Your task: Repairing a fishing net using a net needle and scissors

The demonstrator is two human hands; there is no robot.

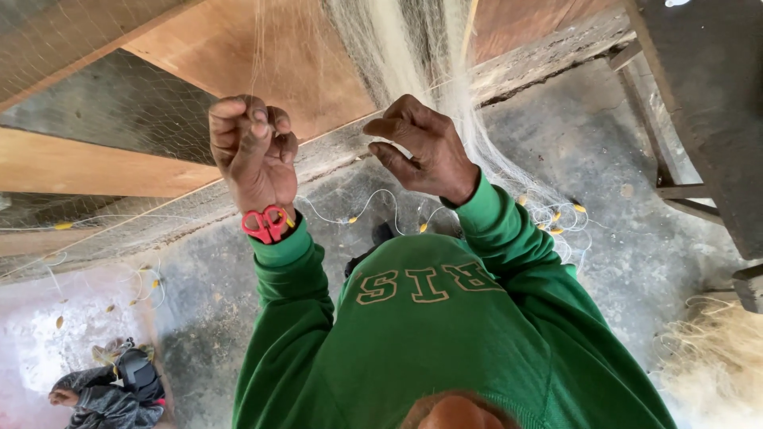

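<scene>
A fine white fishing net (413, 48) hangs down in front of me, bunched at the top middle and spreading thin over the wooden wall. My left hand (253, 155) is raised with its fingers curled shut on strands of the net. Small red-handled scissors (266, 223) sit at that hand's heel, by the green sleeve cuff. My right hand (425, 147) is lifted beside it, fingers pinched on the net's threads. Both arms wear green sleeves.
A white line with small yellow floats (556, 214) trails over the grey concrete floor (580, 151). A wooden plank wall (262, 63) rises ahead. Dark wooden framing (699, 103) stands at the right. Another person (111, 389) crouches at the lower left. Pale fibre (715, 357) is piled at the lower right.
</scene>
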